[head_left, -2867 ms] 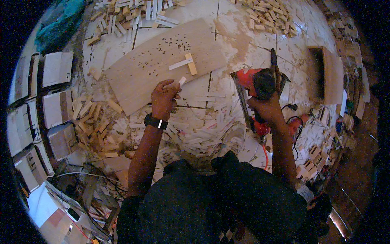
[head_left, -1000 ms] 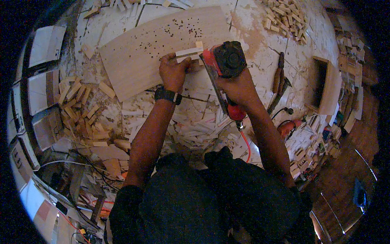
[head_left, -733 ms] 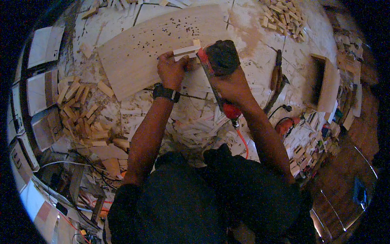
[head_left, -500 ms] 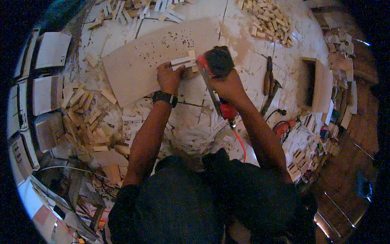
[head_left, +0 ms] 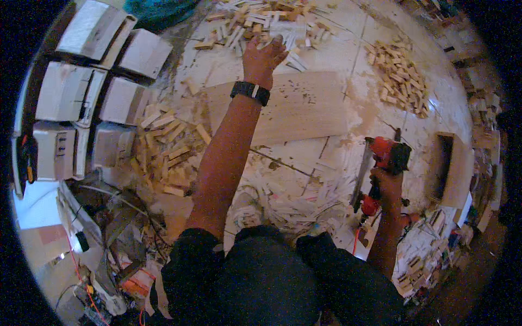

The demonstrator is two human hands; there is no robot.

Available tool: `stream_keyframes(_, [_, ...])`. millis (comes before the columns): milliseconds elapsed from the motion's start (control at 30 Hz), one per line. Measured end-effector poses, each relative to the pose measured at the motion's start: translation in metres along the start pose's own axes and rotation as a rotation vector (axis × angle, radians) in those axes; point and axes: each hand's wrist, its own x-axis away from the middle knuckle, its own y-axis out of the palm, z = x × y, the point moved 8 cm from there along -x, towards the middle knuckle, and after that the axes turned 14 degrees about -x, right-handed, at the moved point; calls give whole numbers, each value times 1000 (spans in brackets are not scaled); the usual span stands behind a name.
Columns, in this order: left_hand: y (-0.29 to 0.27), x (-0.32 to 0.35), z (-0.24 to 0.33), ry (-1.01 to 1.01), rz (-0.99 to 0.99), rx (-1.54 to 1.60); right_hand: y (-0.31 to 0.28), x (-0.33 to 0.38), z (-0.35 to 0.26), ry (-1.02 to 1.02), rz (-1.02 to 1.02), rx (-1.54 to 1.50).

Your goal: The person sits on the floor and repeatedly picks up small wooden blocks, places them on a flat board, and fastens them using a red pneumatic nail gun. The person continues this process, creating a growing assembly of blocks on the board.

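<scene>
Around the board [head_left: 296, 118] on the floor [head_left: 338, 51], a wood heap [head_left: 255, 19] lay at 12 o'clock, the left hand [head_left: 264, 58] near it; a block pile [head_left: 399, 81] at 2; the nail gun [head_left: 389, 154], in the right hand [head_left: 388, 183], at 4; more blocks [head_left: 173, 145] at 8; boxes [head_left: 64, 92] at 9.

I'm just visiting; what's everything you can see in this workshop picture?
Pistol-gripped power tool: one, red and black, in the right hand
Thin hose: one, orange-red, below the tool
Mixed heap of wooden pieces and strips: one, tan and white, beyond the board
Flat wooden board: one, light brown, mid-floor
Small wooden blocks: too many to count, tan, heaped right and left
Thin flat strips: many, whitish, before the knees
Open wooden box: one, brown, right
Boxy cases: at least six, whitish and brown, left
Strapped wristwatch: one, black, left wrist
Left hand: one, at the mixed heap
Right hand: one, gripping the tool
</scene>
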Motion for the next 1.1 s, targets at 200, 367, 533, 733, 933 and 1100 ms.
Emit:
stream_keyframes(200, [-173,100,-11,-81,668,-1354,-10,14,-4,-60,-22,-163])
stream_keyframes(367, [-248,158,-50,-363,373,-1848,-19,15,0,-11,-17,-139])
stream_keyframes(533, [-229,144,-44,-396,364,-1144,-14,14,-5,-31,-55,-220])
stream_keyframes(733, [-16,104,-92,-237,-79,-1202,-6,14,-4,-52,7,-219])
stream_keyframes(933, [42,111,-113,-104,-172,-1292,-14,19,1,-3,-20,-172])
stream_keyframes(1100, [77,166,-63,466,-182,-1413,-20,18,11,11,-4,-184])
